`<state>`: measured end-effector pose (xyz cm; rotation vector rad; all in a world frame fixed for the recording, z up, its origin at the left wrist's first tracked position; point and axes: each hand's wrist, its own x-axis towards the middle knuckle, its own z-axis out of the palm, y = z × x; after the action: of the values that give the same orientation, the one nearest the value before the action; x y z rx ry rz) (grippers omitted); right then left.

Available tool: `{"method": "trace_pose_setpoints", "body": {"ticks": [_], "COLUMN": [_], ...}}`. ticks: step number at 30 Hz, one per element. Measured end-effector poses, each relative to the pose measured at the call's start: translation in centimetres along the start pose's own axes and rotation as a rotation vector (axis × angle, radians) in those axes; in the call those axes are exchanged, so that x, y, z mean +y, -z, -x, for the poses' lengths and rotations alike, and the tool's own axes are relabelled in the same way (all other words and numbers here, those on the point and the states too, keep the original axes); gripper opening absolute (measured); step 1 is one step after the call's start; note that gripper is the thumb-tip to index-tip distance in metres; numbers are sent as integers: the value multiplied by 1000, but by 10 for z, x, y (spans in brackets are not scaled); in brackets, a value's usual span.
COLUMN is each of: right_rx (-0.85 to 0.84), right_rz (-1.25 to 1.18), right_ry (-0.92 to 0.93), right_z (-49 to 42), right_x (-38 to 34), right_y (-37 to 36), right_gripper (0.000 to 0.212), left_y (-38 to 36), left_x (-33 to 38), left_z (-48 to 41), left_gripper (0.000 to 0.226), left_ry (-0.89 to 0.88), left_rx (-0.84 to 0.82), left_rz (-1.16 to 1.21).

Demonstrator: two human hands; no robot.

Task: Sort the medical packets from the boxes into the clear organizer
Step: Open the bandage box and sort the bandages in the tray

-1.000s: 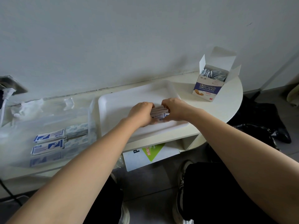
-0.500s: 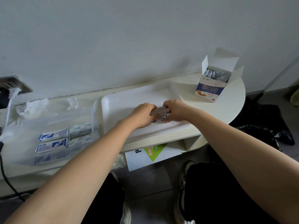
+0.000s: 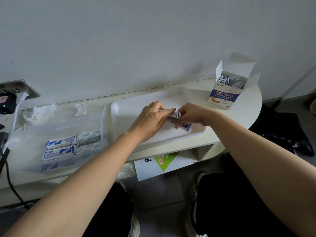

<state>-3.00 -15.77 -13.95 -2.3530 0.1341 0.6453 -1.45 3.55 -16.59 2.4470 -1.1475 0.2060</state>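
Presently, in the head view, both hands meet over the white rectangular plastic tray on the cream desk. The right hand has its fingers curled and pinches a small stack of white-and-blue paper packets over the tray. The left hand has its fingers nearly straight, laid against the same stack. The clear plastic organizer, just left of the tray, contains rows of sorted packets. The open white-and-blue cardboard box stands at the desk's right end, well apart from the hands.

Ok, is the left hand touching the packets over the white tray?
Touching. Head view: fingers of the left hand lie across the packets, which the right hand pinches over the white tray.
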Motion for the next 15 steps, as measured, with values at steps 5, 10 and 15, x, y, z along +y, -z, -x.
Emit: {"method": "trace_pose_setpoints", "body": {"ticks": [5, 10, 15], "right_rx": [-44, -200, -287], "right_rz": [-113, -416, -565], "right_ry": [45, 71, 52], "right_z": [0, 8, 9], "right_x": [8, 5, -2], "right_y": [1, 3, 2], "right_gripper": [23, 23, 31], "left_y": [-4, -2, -4], "left_x": [-1, -1, -3], "left_z": [9, 11, 16], "left_gripper": [46, 48, 48], "left_ry": [-44, -27, -9], "left_rx": [-55, -52, -42], "left_rz": [-98, -163, -173]}}
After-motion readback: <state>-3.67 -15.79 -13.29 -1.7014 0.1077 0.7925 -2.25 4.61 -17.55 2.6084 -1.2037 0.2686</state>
